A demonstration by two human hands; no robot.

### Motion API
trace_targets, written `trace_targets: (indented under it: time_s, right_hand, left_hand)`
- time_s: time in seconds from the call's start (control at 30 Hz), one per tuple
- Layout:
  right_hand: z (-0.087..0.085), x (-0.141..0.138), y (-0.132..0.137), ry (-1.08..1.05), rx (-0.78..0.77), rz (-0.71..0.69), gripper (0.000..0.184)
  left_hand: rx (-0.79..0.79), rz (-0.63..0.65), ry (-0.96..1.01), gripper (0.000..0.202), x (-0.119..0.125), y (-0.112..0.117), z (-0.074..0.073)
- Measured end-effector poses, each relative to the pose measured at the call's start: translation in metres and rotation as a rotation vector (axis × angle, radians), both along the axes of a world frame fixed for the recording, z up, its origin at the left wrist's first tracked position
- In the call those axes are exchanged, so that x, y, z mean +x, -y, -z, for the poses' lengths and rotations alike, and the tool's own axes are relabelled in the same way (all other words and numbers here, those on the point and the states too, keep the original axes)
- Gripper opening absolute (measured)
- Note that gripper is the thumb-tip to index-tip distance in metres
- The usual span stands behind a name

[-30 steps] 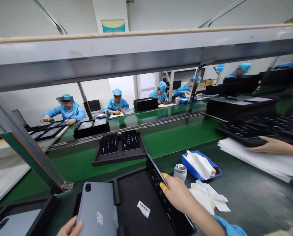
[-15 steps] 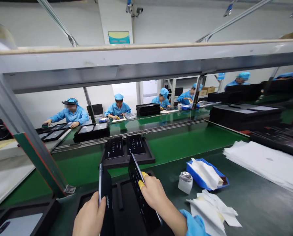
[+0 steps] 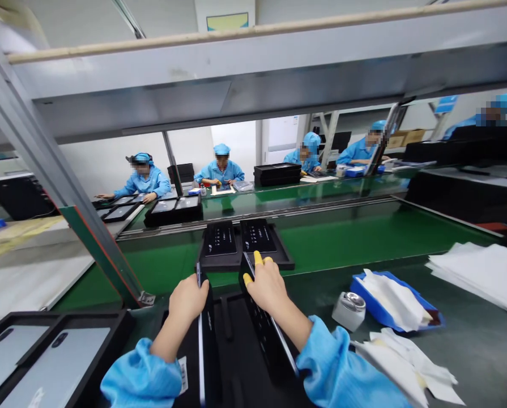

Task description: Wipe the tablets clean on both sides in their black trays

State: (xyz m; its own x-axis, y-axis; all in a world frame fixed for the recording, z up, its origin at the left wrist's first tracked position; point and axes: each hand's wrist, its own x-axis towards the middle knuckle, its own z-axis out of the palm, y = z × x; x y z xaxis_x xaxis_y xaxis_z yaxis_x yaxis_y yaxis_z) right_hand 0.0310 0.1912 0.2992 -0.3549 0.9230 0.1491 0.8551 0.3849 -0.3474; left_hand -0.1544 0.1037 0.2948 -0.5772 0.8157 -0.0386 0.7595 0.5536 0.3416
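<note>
Left grip (image 3: 188, 297): thumb and fingers closed on the upper part of a first tablet (image 3: 209, 345), stood nearly upright. Right grip (image 3: 267, 283), yellow finger covers (image 3: 258, 258): closed on a second tablet (image 3: 261, 331), tilted. Below both grips: one black tray (image 3: 233, 362); I cannot quite make out whether the tablets' lower edges touch it. Just beyond the grips: a far tray (image 3: 286, 259) with two dark-faced tablets (image 3: 221, 239). Right of the right grip, on the tabletop (image 3: 486, 357): one silver-capped bottle (image 3: 349, 313), one blue box (image 3: 372, 304).
</note>
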Motion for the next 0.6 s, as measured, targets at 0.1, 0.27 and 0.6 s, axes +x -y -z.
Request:
trace_targets:
  time_s: [0.1, 0.27, 0.6]
  right_hand:
    - [-0.003, 0.0, -0.006, 0.013, -0.129, -0.01, 0.044]
    - [-0.008, 0.01, -0.009, -0.005, -0.202, 0.006, 0.028]
    - [0.002, 0.027, 0.03, -0.315, 0.141, -0.013, 0.033]
  left_hand:
    - [-0.029, 0.012, 0.032, 0.041, -0.002, -0.009, 0.001]
    - [-0.038, 0.056, 0.04, 0.039, -0.005, -0.008, -0.003]
    - [0.205, -0.147, -0.275, 0.067, 0.038, 0.046, -0.011]
